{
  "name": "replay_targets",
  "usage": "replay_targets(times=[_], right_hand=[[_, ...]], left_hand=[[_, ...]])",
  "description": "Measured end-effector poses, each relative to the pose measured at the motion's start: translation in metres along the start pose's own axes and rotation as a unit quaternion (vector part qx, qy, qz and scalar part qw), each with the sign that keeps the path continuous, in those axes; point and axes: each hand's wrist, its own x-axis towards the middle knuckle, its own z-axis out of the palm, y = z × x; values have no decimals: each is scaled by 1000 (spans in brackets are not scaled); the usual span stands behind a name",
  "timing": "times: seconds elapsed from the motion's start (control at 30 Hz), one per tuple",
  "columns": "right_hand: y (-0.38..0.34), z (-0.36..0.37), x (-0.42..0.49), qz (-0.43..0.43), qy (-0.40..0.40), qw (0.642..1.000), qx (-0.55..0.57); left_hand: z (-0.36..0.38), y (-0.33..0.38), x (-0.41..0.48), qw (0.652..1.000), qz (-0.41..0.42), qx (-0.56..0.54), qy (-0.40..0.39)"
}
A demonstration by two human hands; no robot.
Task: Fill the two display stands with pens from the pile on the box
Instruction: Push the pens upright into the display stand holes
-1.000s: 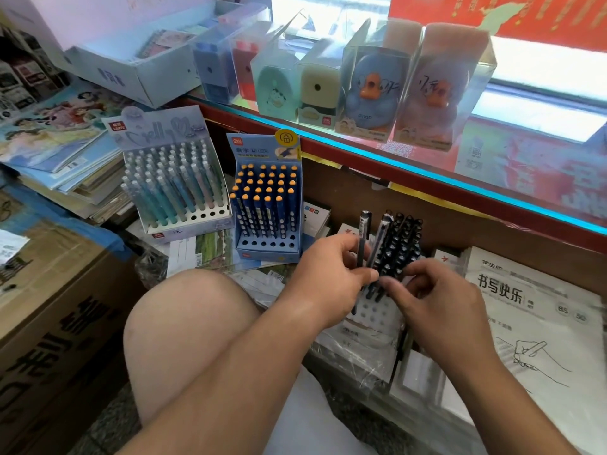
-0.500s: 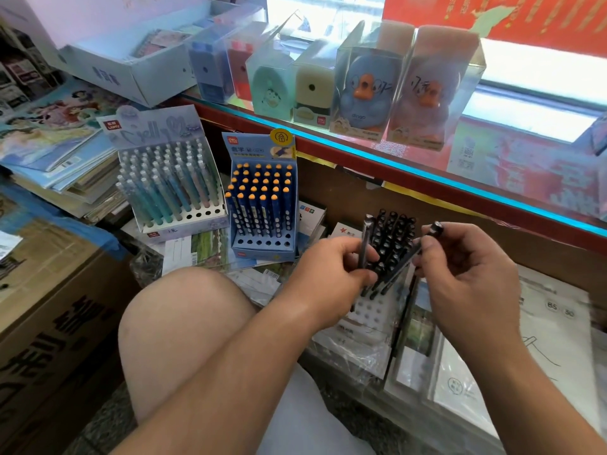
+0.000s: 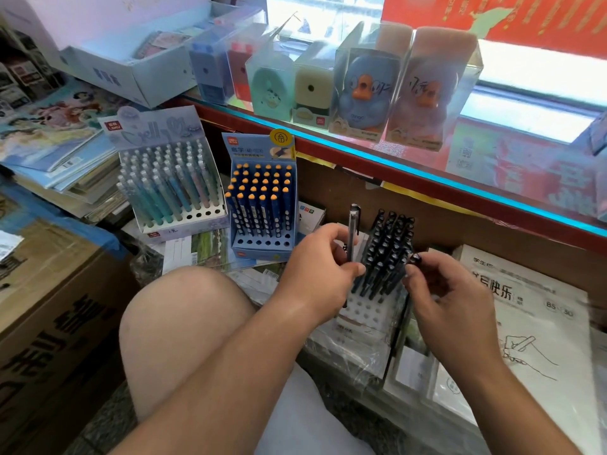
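Observation:
A white display stand [image 3: 364,311] with round holes stands between my hands, its back rows packed with dark pens [image 3: 387,247]. My left hand [image 3: 320,270] grips one upright dark pen [image 3: 353,231] just left of those rows. My right hand [image 3: 450,290] pinches the top of a dark pen [image 3: 414,258] at the right edge of the stand. A blue stand [image 3: 262,246] of blue pens with orange tips stands to the left, its front row of holes bare. A pale stand [image 3: 184,221] of pastel pens sits further left.
A glass counter edge [image 3: 427,178] runs above, carrying boxed duck figures [image 3: 364,90] and sharpeners. Workbooks [image 3: 532,323] in plastic wrap lie at right. A cardboard box [image 3: 49,307] and stacked books [image 3: 56,152] are at left. My bare knee [image 3: 184,323] rises in front.
My right hand lowered its pen from above the stand's right side down to the right edge of the pen rows. My left hand kept holding its upright pen.

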Motion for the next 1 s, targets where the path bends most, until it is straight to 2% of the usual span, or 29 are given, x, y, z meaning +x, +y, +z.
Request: replay_targets(times=[0.33,0.5,0.6,0.67,0.77,0.87,1.0], right_hand=[[7,9,-6,30,-54,994,-91],[-3,1,-3,70,-32,997,-1],[-24,-9,0,37,-14,994,97],[-40,-15,2,4,-28,990,137],[-55,-18,5,-39,-54,989,132],[-57,-14,9,-45,-71,989,124],[-53,-10,9,-42,-67,991,105]], left_hand=[[-1,3,-1,1000,-1,13,18],[0,6,-5,999,32,35,1],[0,8,-8,997,55,48,-27],[0,10,-9,996,66,47,-43],[0,11,-12,996,63,34,-58],[0,10,-14,995,59,29,-72],[-2,6,-13,993,52,84,-63]])
